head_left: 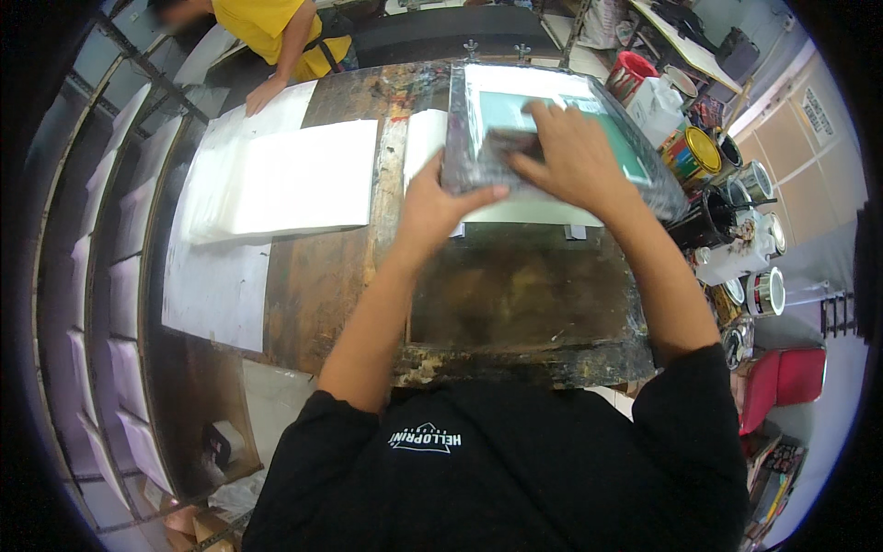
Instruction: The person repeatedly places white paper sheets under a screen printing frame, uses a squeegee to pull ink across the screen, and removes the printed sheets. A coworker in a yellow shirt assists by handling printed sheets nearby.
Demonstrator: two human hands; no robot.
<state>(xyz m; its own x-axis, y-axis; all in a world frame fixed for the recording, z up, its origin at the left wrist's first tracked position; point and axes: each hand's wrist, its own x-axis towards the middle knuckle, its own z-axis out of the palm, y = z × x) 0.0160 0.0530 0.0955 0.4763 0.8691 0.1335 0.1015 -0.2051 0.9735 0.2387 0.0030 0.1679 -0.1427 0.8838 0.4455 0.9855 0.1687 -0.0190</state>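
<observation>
two hands work at the upper middle of the frame, both on a screen printing frame (561,138) that lies on a paint-stained wooden table (322,267). the left hand (432,207) grips the frame's near left corner, thumb lying along the dark, ink-smeared border, fingers tucked under the edge where they cannot be seen. the right hand (575,156) is spread flat, fingers splayed over a dark squeegee (510,143) that rests on the teal mesh inside the frame; whether the fingers curl round the squeegee or only press on it cannot be told. a white sheet (529,213) shows beneath the frame's near edge, touching it.

left of the frame, a stack of white sheets (294,179) lies on the table, with more white paper under it running toward the lower left. at the upper left, another person in a yellow shirt (267,28) leans over the table, one hand (262,92) resting on the paper's far corner.

along the right of the frame stand several paint cans (694,156), a red tub (630,74) and a white jug (736,258), crowded just beside the printing frame. down the far left runs a drying rack (110,276) with pale sheets on its shelves. a red stool (786,377) sits at the lower right.
</observation>
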